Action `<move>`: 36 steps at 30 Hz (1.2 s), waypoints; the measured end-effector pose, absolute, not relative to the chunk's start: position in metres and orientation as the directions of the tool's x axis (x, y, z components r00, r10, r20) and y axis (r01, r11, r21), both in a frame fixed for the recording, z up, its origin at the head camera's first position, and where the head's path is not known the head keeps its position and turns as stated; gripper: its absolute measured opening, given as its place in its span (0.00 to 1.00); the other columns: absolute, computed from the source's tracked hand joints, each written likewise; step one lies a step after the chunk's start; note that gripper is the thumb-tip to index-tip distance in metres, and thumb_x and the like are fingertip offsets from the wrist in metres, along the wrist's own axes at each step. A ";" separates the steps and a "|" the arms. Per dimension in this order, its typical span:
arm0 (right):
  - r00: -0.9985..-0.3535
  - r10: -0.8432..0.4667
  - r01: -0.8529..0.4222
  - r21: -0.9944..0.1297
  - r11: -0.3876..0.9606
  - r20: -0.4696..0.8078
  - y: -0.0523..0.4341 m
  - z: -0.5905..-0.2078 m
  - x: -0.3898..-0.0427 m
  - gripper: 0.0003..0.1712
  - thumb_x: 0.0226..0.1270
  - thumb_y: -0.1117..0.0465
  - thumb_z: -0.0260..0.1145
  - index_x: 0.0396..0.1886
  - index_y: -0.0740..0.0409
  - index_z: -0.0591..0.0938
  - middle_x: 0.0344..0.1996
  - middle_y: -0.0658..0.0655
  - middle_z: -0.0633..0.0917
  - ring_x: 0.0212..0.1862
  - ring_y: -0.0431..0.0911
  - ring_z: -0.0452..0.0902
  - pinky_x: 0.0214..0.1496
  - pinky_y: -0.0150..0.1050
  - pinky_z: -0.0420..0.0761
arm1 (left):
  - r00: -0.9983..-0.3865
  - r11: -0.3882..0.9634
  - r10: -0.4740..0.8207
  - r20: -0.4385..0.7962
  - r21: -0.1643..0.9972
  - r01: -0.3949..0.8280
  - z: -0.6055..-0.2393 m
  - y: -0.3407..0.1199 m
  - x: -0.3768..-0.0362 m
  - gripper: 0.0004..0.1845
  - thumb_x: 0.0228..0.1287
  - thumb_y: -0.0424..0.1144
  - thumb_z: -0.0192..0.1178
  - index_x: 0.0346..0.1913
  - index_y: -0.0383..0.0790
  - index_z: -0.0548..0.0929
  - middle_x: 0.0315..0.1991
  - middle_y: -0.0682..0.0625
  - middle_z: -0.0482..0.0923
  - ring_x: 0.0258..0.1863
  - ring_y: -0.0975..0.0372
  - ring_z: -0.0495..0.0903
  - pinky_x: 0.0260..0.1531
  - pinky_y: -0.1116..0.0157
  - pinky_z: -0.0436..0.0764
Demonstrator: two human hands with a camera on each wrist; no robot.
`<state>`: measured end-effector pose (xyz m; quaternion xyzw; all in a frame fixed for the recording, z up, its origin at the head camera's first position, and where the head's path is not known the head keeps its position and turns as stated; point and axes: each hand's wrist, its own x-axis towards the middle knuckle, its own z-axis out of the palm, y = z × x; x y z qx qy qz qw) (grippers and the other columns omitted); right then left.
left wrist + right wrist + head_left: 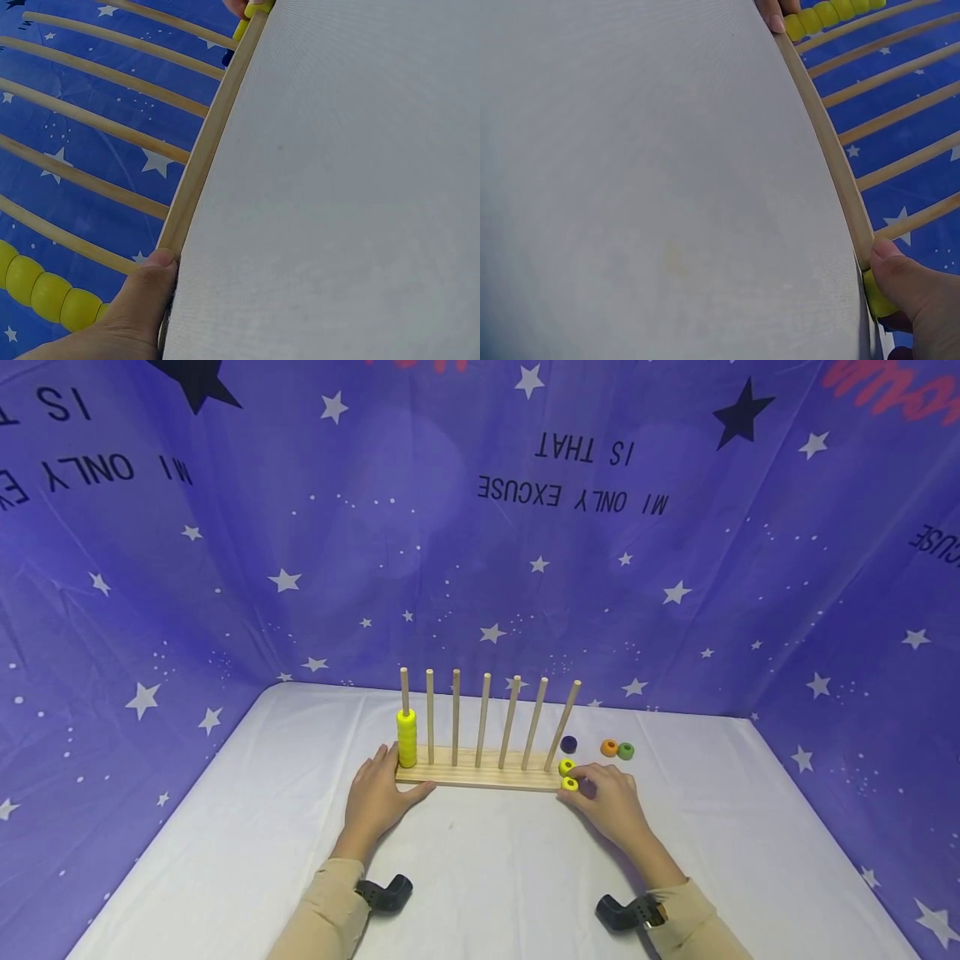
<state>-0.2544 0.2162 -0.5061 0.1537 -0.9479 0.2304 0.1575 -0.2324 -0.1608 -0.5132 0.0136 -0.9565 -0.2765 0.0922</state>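
From the head view, the left hand (pixel 378 793) rests flat-fingered against the wooden peg rack (pixel 480 774) on the worktop (pixel 480 877); the right hand (pixel 609 800) pinches a yellow ring (pixel 570 784) at the rack's right end.

Left wrist view: the thumb (pixel 146 289) presses the rack's corner.

Right wrist view: fingers (pixel 907 285) grip the ring (pixel 877 296).

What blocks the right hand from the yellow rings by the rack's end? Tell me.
Nothing visible does. The right hand already touches the nearer yellow ring, with the second yellow ring just behind it, beside the wooden rack.

place: staged recording booth | cues: starry purple backdrop (pixel 480 527) on three sides, white-clothed table (pixel 487 877)
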 end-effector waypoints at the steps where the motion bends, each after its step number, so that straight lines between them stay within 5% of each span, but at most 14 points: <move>1: -0.904 -0.220 -0.363 -0.389 0.847 0.365 0.216 -0.506 -0.255 0.21 0.49 0.40 0.73 0.41 0.42 0.83 0.40 0.43 0.86 0.49 0.47 0.77 0.50 0.45 0.65 | -0.982 0.847 -0.077 0.170 0.530 0.026 -0.513 -0.161 -0.232 0.55 0.48 0.70 0.61 0.71 0.37 0.58 0.70 0.38 0.61 0.72 0.46 0.56 0.73 0.49 0.52; 19: -0.918 -0.228 -0.348 -0.383 0.856 0.324 0.219 -0.500 -0.253 0.20 0.53 0.43 0.72 0.44 0.44 0.84 0.42 0.45 0.86 0.48 0.48 0.77 0.50 0.47 0.66 | -0.980 0.842 -0.075 0.183 0.539 0.036 -0.516 -0.160 -0.234 0.56 0.47 0.71 0.61 0.71 0.37 0.59 0.70 0.37 0.61 0.72 0.46 0.56 0.73 0.49 0.53; 36: -0.887 -0.209 -0.375 -0.377 0.847 0.413 0.227 -0.419 -0.258 0.21 0.66 0.48 0.62 0.52 0.56 0.80 0.47 0.57 0.83 0.51 0.53 0.75 0.51 0.51 0.66 | -0.982 0.839 -0.078 0.172 0.543 0.028 -0.515 -0.162 -0.233 0.56 0.47 0.71 0.61 0.71 0.37 0.59 0.70 0.37 0.60 0.72 0.46 0.56 0.73 0.48 0.52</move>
